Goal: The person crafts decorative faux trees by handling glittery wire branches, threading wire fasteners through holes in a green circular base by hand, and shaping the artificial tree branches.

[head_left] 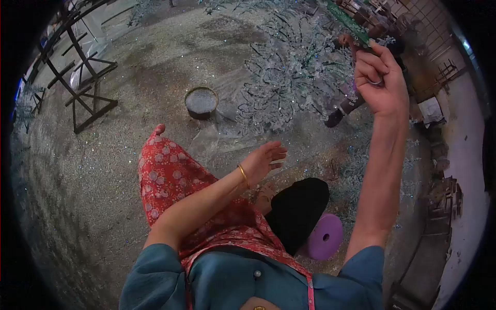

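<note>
we are pinching a green glittery strip [349,23] near the frosted branches [294,72] with our right hand [381,80]; our left hand [261,163] is hovering unclenched, empty. a weak end-hold might be letting the strip slip.

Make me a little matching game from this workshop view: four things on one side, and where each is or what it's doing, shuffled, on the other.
Things
1. Right hand
2. Purple roll with a centre hole
3. Left hand
4. Round tub

Place or state
A. Beside the black-clad leg
B. Holding pale, glittery material inside its rim
C. Raised, with fingertips pinching a glittery green strip
D. Open, grasping nothing

Right pairs: 1-C, 2-A, 3-D, 4-B
</note>
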A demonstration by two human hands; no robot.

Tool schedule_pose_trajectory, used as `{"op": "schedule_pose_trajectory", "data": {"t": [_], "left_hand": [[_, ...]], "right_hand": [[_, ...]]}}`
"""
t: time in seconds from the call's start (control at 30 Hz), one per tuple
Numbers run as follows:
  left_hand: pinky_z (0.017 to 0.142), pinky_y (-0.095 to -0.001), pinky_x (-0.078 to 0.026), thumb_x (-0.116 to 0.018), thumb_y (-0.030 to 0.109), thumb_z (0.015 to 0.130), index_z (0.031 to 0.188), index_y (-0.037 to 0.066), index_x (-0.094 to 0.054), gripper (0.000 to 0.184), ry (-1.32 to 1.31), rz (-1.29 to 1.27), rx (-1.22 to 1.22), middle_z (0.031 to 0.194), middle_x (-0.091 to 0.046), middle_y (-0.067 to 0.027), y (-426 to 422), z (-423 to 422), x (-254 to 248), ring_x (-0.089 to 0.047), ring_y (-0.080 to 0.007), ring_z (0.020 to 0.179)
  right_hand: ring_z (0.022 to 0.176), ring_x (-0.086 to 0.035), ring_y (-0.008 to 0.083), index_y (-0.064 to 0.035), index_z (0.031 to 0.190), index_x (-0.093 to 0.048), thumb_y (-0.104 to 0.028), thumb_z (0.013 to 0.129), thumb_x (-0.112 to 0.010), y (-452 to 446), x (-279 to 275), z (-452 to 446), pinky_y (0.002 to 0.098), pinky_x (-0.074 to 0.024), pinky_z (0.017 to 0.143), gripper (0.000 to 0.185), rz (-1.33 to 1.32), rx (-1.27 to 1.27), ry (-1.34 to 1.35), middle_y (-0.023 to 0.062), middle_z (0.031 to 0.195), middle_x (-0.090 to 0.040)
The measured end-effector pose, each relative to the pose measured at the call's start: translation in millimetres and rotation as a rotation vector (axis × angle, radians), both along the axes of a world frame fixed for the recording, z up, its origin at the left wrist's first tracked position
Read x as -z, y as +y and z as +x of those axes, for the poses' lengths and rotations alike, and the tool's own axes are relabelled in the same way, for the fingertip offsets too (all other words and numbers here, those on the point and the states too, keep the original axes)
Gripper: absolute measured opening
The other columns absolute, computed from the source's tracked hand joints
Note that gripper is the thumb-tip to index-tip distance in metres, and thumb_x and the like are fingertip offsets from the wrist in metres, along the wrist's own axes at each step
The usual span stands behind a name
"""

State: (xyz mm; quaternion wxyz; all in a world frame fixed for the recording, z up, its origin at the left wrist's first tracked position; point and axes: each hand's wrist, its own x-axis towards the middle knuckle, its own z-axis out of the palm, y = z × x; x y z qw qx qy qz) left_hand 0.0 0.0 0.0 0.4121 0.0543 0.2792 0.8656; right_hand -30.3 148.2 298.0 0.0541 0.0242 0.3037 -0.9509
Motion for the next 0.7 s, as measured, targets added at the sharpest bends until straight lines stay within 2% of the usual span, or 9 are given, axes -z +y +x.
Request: {"op": "schedule_pose_trajectory", "data": {"t": [0.07, 0.1, 0.17, 0.2, 0.27, 0.4, 0.47, 0.5, 0.7], "left_hand": [[0.091, -0.0371, -0.032, -0.036, 0.039, 0.086, 0.121, 0.007, -0.035, 0.048, -0.072, 0.111, -0.044, 0.123, -0.04, -0.0114, 7.1, -3.8, -4.7, -0.04, -0.0236, 0.111], [0.091, -0.0371, -0.032, -0.036, 0.039, 0.086, 0.121, 0.007, -0.035, 0.048, -0.102, 0.145, -0.06, 0.123, -0.04, -0.0114, 14.5, 9.7, -10.8, -0.04, -0.0236, 0.111], [0.091, -0.0366, -0.032, -0.037, 0.043, 0.085, 0.119, 0.007, -0.038, 0.049, -0.186, 0.298, -0.162, 0.122, -0.041, -0.0114, 23.7, 8.1, -19.0, -0.04, -0.0234, 0.11], [0.091, -0.0366, -0.032, -0.037, 0.043, 0.085, 0.119, 0.007, -0.038, 0.049, -0.159, 0.28, -0.176, 0.122, -0.041, -0.0114, 15.3, -3.6, -24.2, -0.04, -0.0234, 0.11], [0.091, -0.0373, -0.032, -0.037, 0.048, 0.083, 0.115, 0.007, -0.041, 0.052, -0.345, 0.357, -0.379, 0.118, -0.045, -0.0119, 9.6, -20.7, -35.8, -0.041, -0.0235, 0.108], [0.092, -0.04, -0.032, -0.034, 0.053, 0.082, 0.106, 0.007, -0.048, 0.053, -0.362, 0.586, -0.416, 0.111, -0.049, -0.0108, 18.4, -39.5, -21.5, -0.044, -0.0238, 0.104], [0.087, -0.0389, -0.034, -0.04, 0.063, 0.074, 0.103, 0.008, -0.044, 0.062, -0.194, 0.641, -0.501, 0.114, -0.045, -0.0087, 25.1, -53.8, -17.5, -0.043, -0.0225, 0.103], [0.087, -0.0389, -0.034, -0.04, 0.063, 0.074, 0.103, 0.008, -0.044, 0.062, -0.188, 0.653, -0.498, 0.114, -0.045, -0.0087, 25.6, -59.3, -20.9, -0.043, -0.0225, 0.103], [0.08, -0.0395, -0.039, -0.038, 0.056, 0.079, 0.091, 0.007, -0.053, 0.053, -0.273, 0.503, -0.557, 0.095, -0.055, -0.0087, 13.2, -72.3, -35.2, -0.05, -0.0234, 0.088]], "right_hand": [[0.04, -0.026, 0.0051, 0.0058, 0.114, -0.035, -0.002, 0.082, -0.046, 1.4, -4.0, 1.8, 0.0201, -0.0199, 0.038, 0.035, -0.014, 0.022, 0.037, -0.0031, 0.05, -0.028], [0.04, -0.026, 0.0051, 0.0058, 0.114, -0.035, -0.002, 0.082, -0.046, -2.4, -12.9, 8.5, 0.0201, -0.0199, 0.038, 0.035, 0.02, 0.006, 0.007, -0.0031, 0.05, -0.028], [0.04, -0.026, 0.0033, 0.0131, 0.113, -0.032, -0.003, 0.082, -0.044, -4.1, -22.0, 11.2, 0.0197, -0.0192, 0.038, 0.037, -0.051, -0.11, 0.028, -0.0034, 0.05, -0.027], [0.04, -0.026, 0.0033, 0.0131, 0.113, -0.032, -0.003, 0.082, -0.044, -9.6, -21.3, 12.7, 0.0197, -0.0192, 0.038, 0.037, -0.071, -0.127, 0.052, -0.0034, 0.05, -0.027], [0.04, -0.026, 0.0022, 0.0173, 0.112, -0.03, -0.004, 0.083, -0.043, -16.1, -23.6, 19.3, 0.0191, -0.0185, 0.037, 0.038, -0.137, -0.076, 0.085, -0.0031, 0.05, -0.028], [0.04, -0.026, 0.002, 0.0171, 0.112, -0.03, -0.004, 0.083, -0.042, -17.1, -27.9, 26.9, 0.0183, -0.0177, 0.036, 0.038, -0.124, -0.088, 0.133, -0.0025, 0.051, -0.029], [0.039, -0.026, 0.0016, 0.017, 0.112, -0.03, -0.005, 0.083, -0.041, -18.6, -29.6, 35.0, 0.0175, -0.0168, 0.035, 0.038, -0.124, -0.028, 0.181, -0.0018, 0.051, -0.03], [0.039, -0.026, 0.0016, 0.017, 0.112, -0.03, -0.005, 0.083, -0.041, -17.4, -30.6, 39.1, 0.0175, -0.0168, 0.035, 0.038, -0.115, -0.031, 0.19, -0.0018, 0.051, -0.03], [0.039, -0.025, 0.0015, 0.0158, 0.113, -0.031, -0.006, 0.084, -0.041, 5.0, -16.0, 50.0, 0.017, -0.0169, 0.034, 0.038, -0.224, -0.046, 0.257, -0.0009, 0.051, -0.033]]}}
